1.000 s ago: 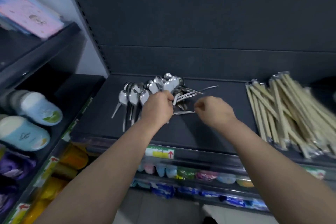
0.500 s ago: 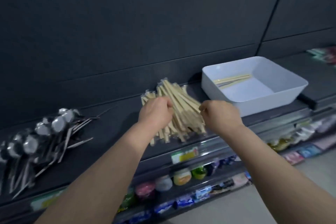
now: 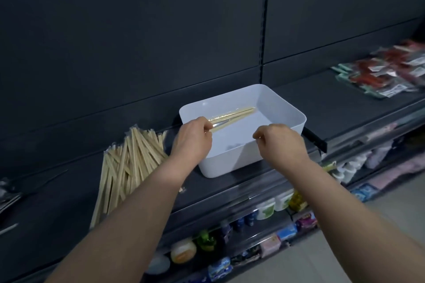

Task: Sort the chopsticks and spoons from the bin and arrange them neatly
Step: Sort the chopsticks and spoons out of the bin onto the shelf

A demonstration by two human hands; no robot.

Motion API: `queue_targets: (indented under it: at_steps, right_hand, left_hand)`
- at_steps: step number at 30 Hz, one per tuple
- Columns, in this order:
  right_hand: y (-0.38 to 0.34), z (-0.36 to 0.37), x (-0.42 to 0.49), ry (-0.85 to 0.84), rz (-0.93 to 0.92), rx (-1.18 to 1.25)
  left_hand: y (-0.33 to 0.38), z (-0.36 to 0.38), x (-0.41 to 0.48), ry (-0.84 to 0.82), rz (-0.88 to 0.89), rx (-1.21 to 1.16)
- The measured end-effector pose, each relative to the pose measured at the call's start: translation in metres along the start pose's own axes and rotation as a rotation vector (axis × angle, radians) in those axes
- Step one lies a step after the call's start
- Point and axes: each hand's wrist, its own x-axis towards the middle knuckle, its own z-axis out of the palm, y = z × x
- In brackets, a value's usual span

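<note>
A white plastic bin (image 3: 230, 164) stands on the dark shelf. Inside it, along the far left side, lie a few wrapped wooden chopsticks (image 3: 238, 114). My left hand (image 3: 192, 139) reaches over the bin's left rim and pinches the near end of those chopsticks. My right hand (image 3: 279, 141) hovers over the bin's front rim with its fingers curled and nothing in them. A fanned pile of wrapped chopsticks (image 3: 128, 163) lies on the shelf left of the bin. The metal spoons (image 3: 7, 193) show only at the far left edge.
Red and green packaged goods (image 3: 386, 73) lie on the shelf at the right. A black shelf divider (image 3: 316, 140) sticks out beside the bin. Jars and packets (image 3: 269, 208) fill the lower shelves. The dark back panel rises close behind the bin.
My view has swung right from the spoons, past the chopstick pile, to the bin. Both hands moved right with it, and my left hand now grips the chopsticks in the bin.
</note>
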Motion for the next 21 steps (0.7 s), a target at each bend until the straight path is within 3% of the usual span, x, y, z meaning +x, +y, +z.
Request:
queue_targets:
  at_steps: [3,7,17,19,21]
  right_hand:
    - [0.005,0.008,0.023,0.029,-0.014,0.023]
    - [0.015,0.017,0.051,-0.054,-0.054,0.007]
    - [0.051,0.031,0.106,-0.257,0.042,-0.003]
    - [0.052,0.034,0.116,-0.348,-0.01,0.01]
    - [0.05,0.035,0.128,-0.58,-0.091,0.021]
  left_hand:
    - [-0.004,0.011,0.021,-0.115,-0.009,0.022]
    - [-0.008,0.034,0.055,-0.339,-0.034,0.082]
    - [-0.014,0.077,0.133,-0.343,-0.061,0.377]
    - [-0.016,0.082,0.142,-0.37,-0.085,0.375]
    - [-0.018,0.086,0.15,-0.391,-0.131,0.352]
